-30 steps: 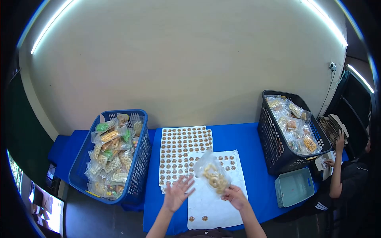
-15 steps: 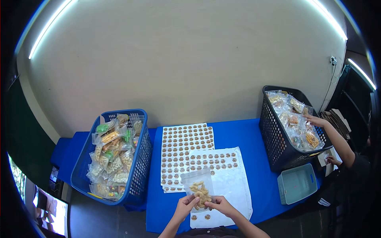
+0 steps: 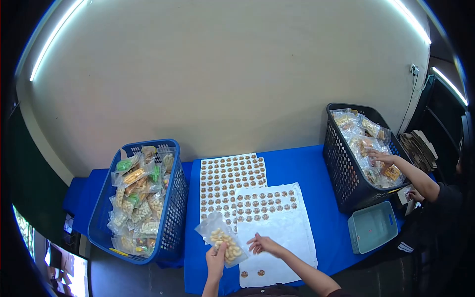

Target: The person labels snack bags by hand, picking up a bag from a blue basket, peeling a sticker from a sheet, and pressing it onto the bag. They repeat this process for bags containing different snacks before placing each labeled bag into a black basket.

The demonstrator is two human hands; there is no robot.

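Note:
My left hand (image 3: 216, 261) grips a clear bag of curved, pale snacks (image 3: 223, 242), tilted to the left above the sheets. Beside the bag, on its right, my right hand (image 3: 265, 246) holds nothing, its fingers apart over a white sheet. That front sheet (image 3: 289, 242) has round brown stickers in its upper rows and two near its bottom edge; its middle is bare white. Behind it and to the left lies a stack of sheets (image 3: 227, 183) full of the same round stickers.
At the left stands a blue basket (image 3: 173, 208) of snack bags. At the right are a black basket (image 3: 341, 183) of bags, with a co-worker's hand (image 3: 386, 159) inside, and a grey-green tray (image 3: 373, 230). A blue cloth (image 3: 292, 163) covers the table.
The bag has moved left and tilted in my left hand. My right hand has let go of it and opened. The co-worker's hand has moved left and down in the black basket.

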